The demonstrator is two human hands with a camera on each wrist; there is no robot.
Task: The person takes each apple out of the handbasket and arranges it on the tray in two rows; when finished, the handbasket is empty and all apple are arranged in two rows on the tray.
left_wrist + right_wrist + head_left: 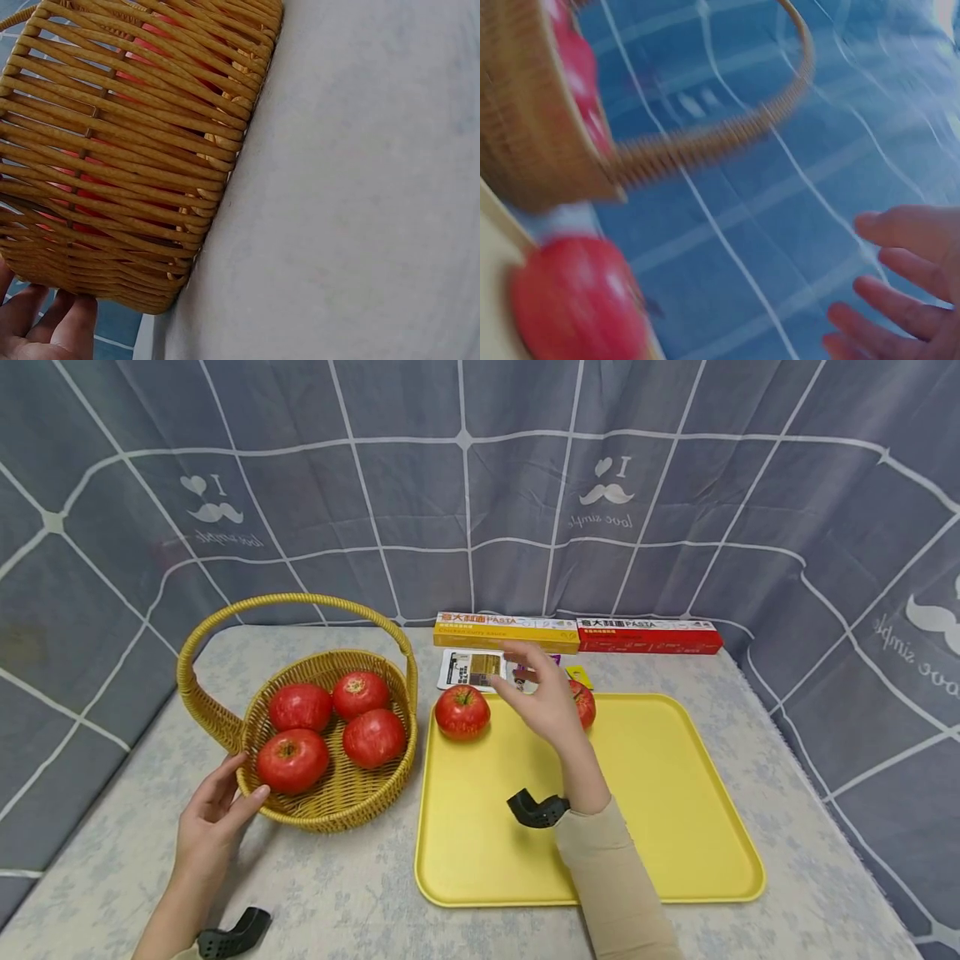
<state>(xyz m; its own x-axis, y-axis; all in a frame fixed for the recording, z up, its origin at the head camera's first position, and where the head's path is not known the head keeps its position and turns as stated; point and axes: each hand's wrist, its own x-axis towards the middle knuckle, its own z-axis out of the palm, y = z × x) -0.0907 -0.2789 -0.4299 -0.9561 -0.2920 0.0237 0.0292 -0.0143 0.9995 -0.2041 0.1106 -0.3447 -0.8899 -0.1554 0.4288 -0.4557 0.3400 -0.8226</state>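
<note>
The wicker basket [352, 810] with a tall hooped handle stands at the left, holding several red apples [293, 761]. My left hand [210, 814] grips its near-left rim, thumb over the edge and fingers along the outer weave. In the left wrist view, those fingers [71, 322] lie against the woven wall. My right hand [546, 700] hovers over the far part of the yellow tray [675, 810], fingers spread and loosely bent, holding nothing. One apple [462, 712] sits at the tray's far-left corner. Another apple [583, 704] is partly hidden behind the right hand.
Behind the tray lie a yellow pasta box [506, 633] and a red pasta box [649, 637], end to end. A white packet [472, 670] and a small yellow packet [579, 676] lie before them. A grey-blue curtain [525, 493] encloses the patterned tabletop.
</note>
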